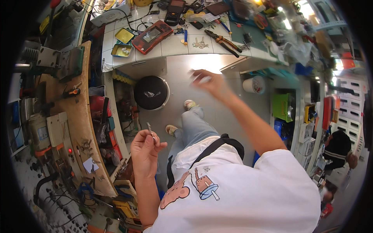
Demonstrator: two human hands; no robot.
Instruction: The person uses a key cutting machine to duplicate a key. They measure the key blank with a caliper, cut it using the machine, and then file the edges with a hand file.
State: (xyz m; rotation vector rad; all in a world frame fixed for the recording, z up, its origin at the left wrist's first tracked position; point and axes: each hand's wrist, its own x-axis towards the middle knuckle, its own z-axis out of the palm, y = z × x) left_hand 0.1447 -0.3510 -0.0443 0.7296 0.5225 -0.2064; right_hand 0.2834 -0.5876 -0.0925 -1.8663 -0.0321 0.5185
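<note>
My left hand point(146, 149) is closed, pinching a small silvery key point(149, 127) between thumb and fingers, with its narrow end pointing up. It is beside the wooden workbench on the left. My right hand point(211, 84) is raised in front of the white tiled counter point(176, 50), apart from it. Motion smears its fingers, and a pale patch shows near them, so I cannot make out whether it holds anything. Closest to it on the counter lie a few keys point(200, 43) and large pliers point(224, 42) with orange and black handles.
A red and black handheld device point(151, 37) and an open yellow tin point(122, 50) sit on the counter. Below stands a round black stool point(150, 92). The wooden workbench point(72, 101) carries machines and metal bits. A white bucket point(254, 84) is to the right; a person point(337, 149) is at far right.
</note>
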